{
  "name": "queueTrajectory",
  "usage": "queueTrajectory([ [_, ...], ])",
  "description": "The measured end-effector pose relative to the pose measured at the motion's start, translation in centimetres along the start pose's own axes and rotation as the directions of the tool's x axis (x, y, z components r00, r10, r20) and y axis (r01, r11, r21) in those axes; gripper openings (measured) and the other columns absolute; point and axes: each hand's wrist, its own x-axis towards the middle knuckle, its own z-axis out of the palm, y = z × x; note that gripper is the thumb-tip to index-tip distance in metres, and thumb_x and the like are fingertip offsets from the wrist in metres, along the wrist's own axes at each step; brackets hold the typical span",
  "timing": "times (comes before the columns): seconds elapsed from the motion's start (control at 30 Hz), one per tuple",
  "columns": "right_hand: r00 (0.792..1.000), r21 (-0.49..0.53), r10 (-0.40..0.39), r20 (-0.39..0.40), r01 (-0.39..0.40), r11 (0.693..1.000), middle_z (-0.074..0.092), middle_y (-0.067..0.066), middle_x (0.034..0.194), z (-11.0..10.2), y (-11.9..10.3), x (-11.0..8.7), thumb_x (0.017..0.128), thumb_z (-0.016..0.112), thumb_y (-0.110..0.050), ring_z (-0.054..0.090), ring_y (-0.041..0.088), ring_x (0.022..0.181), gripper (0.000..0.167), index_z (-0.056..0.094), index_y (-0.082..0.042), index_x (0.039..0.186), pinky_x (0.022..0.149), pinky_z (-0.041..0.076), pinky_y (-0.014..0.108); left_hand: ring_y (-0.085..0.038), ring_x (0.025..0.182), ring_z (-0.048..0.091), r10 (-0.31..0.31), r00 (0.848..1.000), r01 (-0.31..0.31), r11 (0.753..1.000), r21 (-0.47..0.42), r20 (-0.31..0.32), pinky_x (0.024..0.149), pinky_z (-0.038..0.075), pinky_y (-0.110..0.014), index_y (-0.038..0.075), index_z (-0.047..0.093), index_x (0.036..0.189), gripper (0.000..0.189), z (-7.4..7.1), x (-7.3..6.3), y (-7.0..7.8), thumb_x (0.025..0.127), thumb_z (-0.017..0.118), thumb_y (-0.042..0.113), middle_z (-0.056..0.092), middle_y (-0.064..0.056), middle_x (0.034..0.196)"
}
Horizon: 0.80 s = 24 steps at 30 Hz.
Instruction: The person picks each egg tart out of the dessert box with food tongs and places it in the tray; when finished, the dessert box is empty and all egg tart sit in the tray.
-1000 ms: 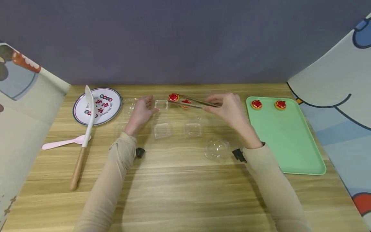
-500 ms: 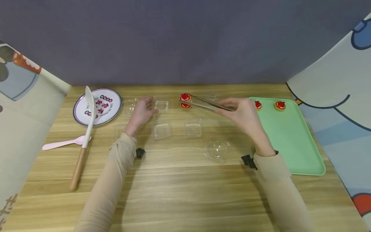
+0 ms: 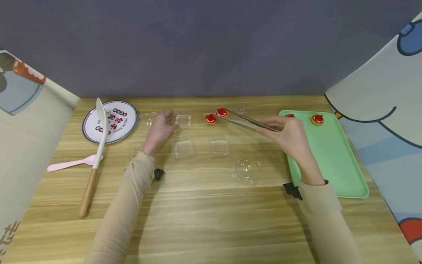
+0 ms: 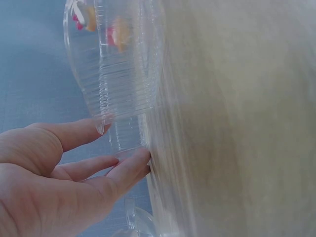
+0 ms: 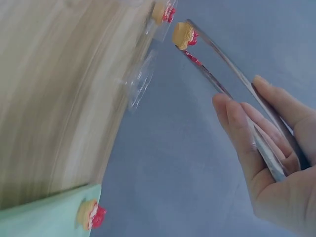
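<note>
My right hand (image 3: 287,135) grips metal tongs (image 3: 245,121) near their closed end. Between the tong tips is a small tart (image 3: 222,112) with a red-and-white top; the right wrist view shows this held tart (image 5: 183,36) raised off the table. Just left of it in the head view, another tart (image 3: 210,118) sits in a clear plastic container, whose outline is faint. My left hand (image 3: 160,126) lies at the left edge of a clear container (image 3: 183,119). In the left wrist view its fairly straight fingertips (image 4: 140,155) touch or nearly touch that clear plastic.
Two tarts are on the green tray (image 3: 329,161) at right, one (image 3: 317,119) in full view, the other partly behind my right hand. Clear containers (image 3: 183,147) and a clear dome (image 3: 246,170) lie nearer. At left are a printed plate (image 3: 126,126), a long-handled spoon (image 3: 88,192) and a pink spoon (image 3: 69,164).
My right hand has moved right with the tongs and the held tart, passing over the tart in the container. The left hand has stayed in place.
</note>
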Motion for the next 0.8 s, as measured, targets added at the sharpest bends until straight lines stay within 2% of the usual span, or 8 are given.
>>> queueTrajectory([
  [0.07,1.0,0.007,0.022,0.004,-0.022,1.0,0.078,0.015,0.12,-0.3,0.3,-0.3,0.095,0.086,-0.028,0.075,0.037,0.11,0.037,0.08,-0.005,0.123,0.09,0.063,0.049,-0.044,0.154,0.036,-0.001,1.0,0.001,1.0,-0.002,0.002,0.128,0.035,-0.044,-0.013,0.032,0.16,0.071,0.0,0.0,0.0,0.099,0.069,-0.006,0.03,-0.03,0.168],
  [0.17,0.998,0.022,0.057,0.003,-0.057,0.998,0.077,0.016,0.123,-0.8,0.9,-0.8,0.096,0.085,-0.03,0.073,0.037,0.113,0.039,0.079,-0.005,0.126,0.088,0.062,0.031,-0.044,0.154,0.035,-0.004,1.0,0.004,1.0,-0.005,0.007,0.128,0.035,-0.044,-0.012,0.031,0.16,0.072,0.0,0.0,0.1,0.099,0.069,-0.006,0.03,-0.03,0.168],
  [0.2,0.998,0.029,0.069,0.003,-0.07,0.997,0.077,0.016,0.124,-1.1,1.0,-1.0,0.096,0.084,-0.03,0.073,0.036,0.114,0.04,0.079,-0.005,0.127,0.089,0.061,0.03,-0.044,0.154,0.035,-0.004,1.0,0.004,1.0,-0.005,0.008,0.128,0.035,-0.045,-0.013,0.031,0.16,0.072,0.0,0.0,0.0,0.099,0.069,-0.006,0.03,-0.03,0.168],
  [0.27,0.997,0.032,0.083,-0.006,-0.082,0.996,0.077,0.015,0.124,-1.4,1.4,-1.4,0.097,0.084,-0.03,0.075,0.022,0.111,0.04,0.079,-0.005,0.127,0.086,0.058,0.019,-0.044,0.154,0.035,-0.007,1.0,0.007,1.0,-0.008,0.009,0.128,0.034,-0.045,-0.012,0.031,0.16,0.072,0.0,0.0,0.0,0.099,0.068,-0.005,0.029,-0.03,0.168],
  [0.33,0.996,0.034,0.085,-0.02,-0.084,0.996,0.077,0.016,0.123,-1.7,1.8,-1.8,0.096,0.084,-0.029,0.073,0.006,0.104,0.039,0.079,-0.004,0.126,0.085,0.057,0.013,-0.043,0.154,0.035,-0.007,1.0,0.007,1.0,-0.014,0.008,0.128,0.034,-0.045,-0.012,0.031,0.161,0.072,-0.1,-0.1,0.1,0.099,0.068,-0.005,0.03,-0.03,0.168],
  [0.4,0.997,0.031,0.071,-0.04,-0.069,0.997,0.078,0.017,0.12,-2.0,2.2,-2.2,0.096,0.085,-0.027,0.068,-0.008,0.097,0.037,0.079,-0.003,0.124,0.083,0.057,0.012,-0.043,0.154,0.035,-0.007,1.0,0.007,1.0,-0.015,0.008,0.128,0.034,-0.044,-0.012,0.031,0.161,0.072,-0.1,-0.1,0.1,0.1,0.068,-0.005,0.03,-0.03,0.168],
  [0.43,0.997,0.026,0.065,-0.052,-0.063,0.998,0.078,0.017,0.119,-2.2,2.4,-2.4,0.096,0.085,-0.026,0.063,-0.015,0.093,0.036,0.079,-0.003,0.123,0.08,0.055,0.007,-0.043,0.154,0.035,-0.009,1.0,0.009,1.0,-0.019,0.008,0.128,0.034,-0.044,-0.012,0.031,0.161,0.072,-0.1,-0.1,0.1,0.1,0.068,-0.005,0.03,-0.029,0.169],
  [0.8,0.99,-0.014,0.097,-0.1,-0.099,0.995,0.078,0.02,0.117,-3.9,4.2,-4.6,0.094,0.087,-0.022,0.063,-0.021,0.088,0.036,0.079,-0.002,0.122,0.075,0.052,0.002,-0.043,0.154,0.036,0.002,1.0,-0.001,1.0,-0.01,0.007,0.128,0.035,-0.044,-0.013,0.031,0.16,0.071,-0.1,-0.2,0.2,0.1,0.068,-0.006,0.03,-0.031,0.168],
])
